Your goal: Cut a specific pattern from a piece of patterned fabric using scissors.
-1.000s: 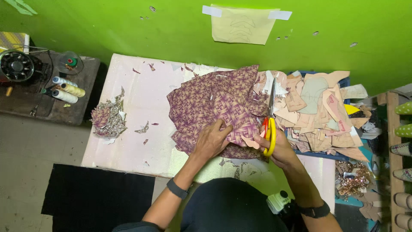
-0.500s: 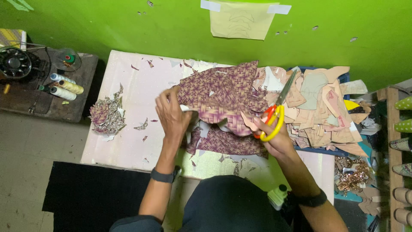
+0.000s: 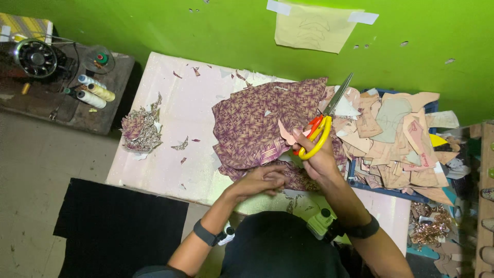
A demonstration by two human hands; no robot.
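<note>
My right hand [image 3: 318, 157] has its grip closed through the yellow scissors [image 3: 323, 128], blades pointing far. My left hand [image 3: 262, 180] presses flat and open on the near edge of the patterned fabric [image 3: 257, 128], pinning it to the worktop [image 3: 175, 128].

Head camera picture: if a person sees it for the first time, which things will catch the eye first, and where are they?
First comes the bright green wall across the top, with a pale paper sheet taped to it. Next, the yellow-and-orange-handled scissors held in the right hand above the purple woven-pattern fabric at the middle of the pale pink table; the left hand rests on the fabric's near edge. At right lies a heap of tan cut pieces.
</note>
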